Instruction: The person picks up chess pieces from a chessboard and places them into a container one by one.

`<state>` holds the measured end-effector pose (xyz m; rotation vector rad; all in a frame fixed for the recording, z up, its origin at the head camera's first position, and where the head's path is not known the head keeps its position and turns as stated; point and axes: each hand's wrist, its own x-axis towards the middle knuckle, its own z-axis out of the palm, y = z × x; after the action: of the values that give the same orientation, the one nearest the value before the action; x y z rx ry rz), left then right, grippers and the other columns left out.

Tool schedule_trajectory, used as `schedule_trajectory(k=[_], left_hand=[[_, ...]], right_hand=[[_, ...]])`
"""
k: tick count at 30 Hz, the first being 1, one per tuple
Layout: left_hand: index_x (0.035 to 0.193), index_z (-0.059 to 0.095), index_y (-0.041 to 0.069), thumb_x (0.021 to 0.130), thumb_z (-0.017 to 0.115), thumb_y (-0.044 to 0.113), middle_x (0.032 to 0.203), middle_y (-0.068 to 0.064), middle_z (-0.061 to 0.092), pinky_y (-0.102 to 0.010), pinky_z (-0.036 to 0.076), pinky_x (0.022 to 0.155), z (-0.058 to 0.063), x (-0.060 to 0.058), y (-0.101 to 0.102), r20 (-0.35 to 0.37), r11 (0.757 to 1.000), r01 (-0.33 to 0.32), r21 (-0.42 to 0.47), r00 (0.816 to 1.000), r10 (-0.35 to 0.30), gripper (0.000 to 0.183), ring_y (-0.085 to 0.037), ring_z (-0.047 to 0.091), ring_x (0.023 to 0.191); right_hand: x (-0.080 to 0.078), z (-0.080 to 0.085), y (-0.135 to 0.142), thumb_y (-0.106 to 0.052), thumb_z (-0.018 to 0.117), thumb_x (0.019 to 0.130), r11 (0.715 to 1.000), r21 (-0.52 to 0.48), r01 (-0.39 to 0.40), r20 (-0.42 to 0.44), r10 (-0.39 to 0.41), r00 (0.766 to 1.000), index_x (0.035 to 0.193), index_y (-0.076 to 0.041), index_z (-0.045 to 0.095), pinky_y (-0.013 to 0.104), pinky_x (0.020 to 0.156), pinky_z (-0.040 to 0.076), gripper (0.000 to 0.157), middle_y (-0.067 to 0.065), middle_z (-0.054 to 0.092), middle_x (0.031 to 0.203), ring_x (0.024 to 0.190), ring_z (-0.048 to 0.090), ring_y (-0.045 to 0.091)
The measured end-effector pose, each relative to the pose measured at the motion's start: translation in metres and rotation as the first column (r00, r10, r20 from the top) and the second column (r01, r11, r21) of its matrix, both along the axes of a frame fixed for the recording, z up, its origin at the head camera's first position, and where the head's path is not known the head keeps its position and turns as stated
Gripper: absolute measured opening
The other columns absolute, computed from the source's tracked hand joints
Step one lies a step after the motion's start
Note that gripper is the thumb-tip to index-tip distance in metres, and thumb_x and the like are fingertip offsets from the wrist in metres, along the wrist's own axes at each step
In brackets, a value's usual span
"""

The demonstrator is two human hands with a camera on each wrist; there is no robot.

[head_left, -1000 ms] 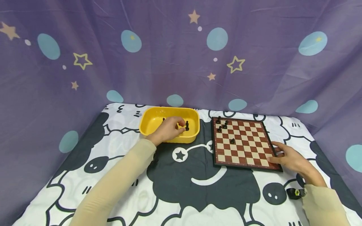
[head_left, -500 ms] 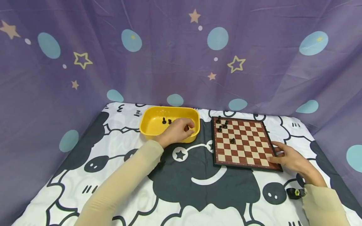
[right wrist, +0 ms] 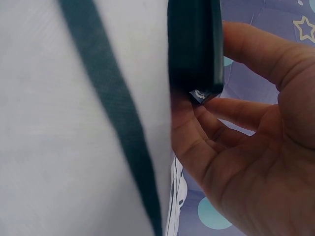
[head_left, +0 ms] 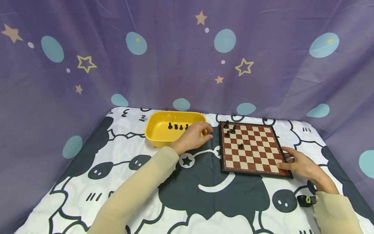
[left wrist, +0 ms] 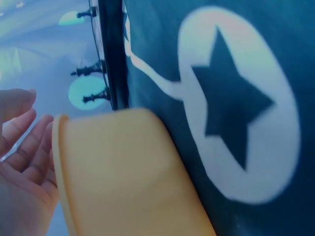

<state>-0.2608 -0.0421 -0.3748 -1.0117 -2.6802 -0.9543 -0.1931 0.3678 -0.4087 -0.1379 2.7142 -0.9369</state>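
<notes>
My left hand (head_left: 194, 136) is over the right rim of the yellow basin (head_left: 157, 143), its fingers bent. In the left wrist view the fingers (left wrist: 32, 160) curve beside the basin's wall, and I cannot tell whether a chess piece is between the fingertips. Several black chess pieces (head_left: 176, 126) stand in a row inside the basin, partly covered by that hand. At the near right corner of the chessboard (head_left: 264, 148), my right hand (head_left: 302, 165) grips the edge, thumb on top and fingers round the side.
Several black chess pieces (head_left: 233, 129) stand on the board's left part, a lone one (head_left: 241, 146) nearer me. A sheep-patterned cloth (head_left: 216, 203) covers the table. Behind it hangs a purple curtain (head_left: 175, 78) with stars and blue ovals.
My left hand has moved right from inside the basin to its right rim, uncovering a row of chess pieces. The right hand keeps its grip on the board's corner.
</notes>
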Motion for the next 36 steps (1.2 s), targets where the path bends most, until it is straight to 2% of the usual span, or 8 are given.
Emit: schedule_trajectory(k=[7,13,18,26,29,36], left_hand=[[0.113,0.064,0.01,0.092,0.065,0.023,0.107,-0.002,0.062,-0.02,0.046,0.075,0.0,0.006,0.021,0.016,0.995,0.076,-0.068,0.997,-0.075,0.025,-0.009,0.057,0.086],[0.114,0.063,0.012,0.092,0.065,0.022,0.11,0.0,0.061,-0.019,0.045,0.074,0.0,0.01,0.038,0.015,0.99,0.105,-0.093,0.994,-0.104,0.024,-0.011,0.056,0.086],[0.113,0.064,0.01,0.092,0.065,0.022,0.106,-0.002,0.061,-0.019,0.044,0.073,-0.005,0.007,0.05,0.025,0.987,0.127,-0.095,0.992,-0.126,0.024,-0.013,0.057,0.086],[0.112,0.064,0.011,0.091,0.065,0.02,0.108,0.003,0.061,-0.019,0.043,0.082,-0.01,0.004,0.068,0.055,0.981,0.151,-0.12,0.988,-0.146,0.023,-0.014,0.059,0.1],[0.111,0.063,0.014,0.092,0.065,0.021,0.108,0.004,0.061,-0.018,0.043,0.081,-0.013,0.002,0.071,0.068,0.98,0.152,-0.13,0.987,-0.144,0.021,-0.013,0.059,0.1],[0.107,0.064,0.014,0.091,0.066,0.02,0.105,0.004,0.062,-0.016,0.043,0.075,-0.018,-0.005,0.078,0.102,0.984,0.152,-0.094,0.985,-0.143,0.018,-0.009,0.059,0.094]], right_hand=[[-0.001,0.0,0.001,-0.034,0.075,0.081,1.0,-0.002,0.005,0.009,-0.005,1.0,0.141,0.015,0.022,0.034,0.071,0.048,0.094,0.033,0.049,0.119,0.095,0.058,0.032],[-0.002,-0.001,0.0,-0.034,0.075,0.082,1.0,0.001,0.0,0.01,0.0,1.0,0.142,0.015,0.022,0.034,0.071,0.047,0.094,0.033,0.049,0.12,0.095,0.058,0.032],[-0.001,-0.001,-0.001,-0.034,0.075,0.081,1.0,0.003,0.0,0.01,0.0,1.0,0.141,0.015,0.023,0.034,0.072,0.047,0.093,0.032,0.049,0.119,0.095,0.058,0.031],[0.0,-0.001,-0.001,-0.034,0.075,0.082,1.0,0.002,0.005,0.027,-0.005,1.0,0.142,0.015,0.021,0.035,0.072,0.048,0.095,0.032,0.049,0.119,0.095,0.059,0.031],[0.001,-0.002,-0.001,-0.034,0.075,0.082,1.0,-0.005,0.004,0.029,-0.003,1.0,0.142,0.016,0.02,0.034,0.071,0.048,0.095,0.032,0.049,0.119,0.094,0.059,0.03],[0.0,0.002,-0.001,-0.035,0.074,0.082,1.0,0.008,0.007,0.031,-0.007,0.999,0.143,0.015,0.019,0.038,0.073,0.048,0.096,0.033,0.046,0.121,0.097,0.058,0.033]])
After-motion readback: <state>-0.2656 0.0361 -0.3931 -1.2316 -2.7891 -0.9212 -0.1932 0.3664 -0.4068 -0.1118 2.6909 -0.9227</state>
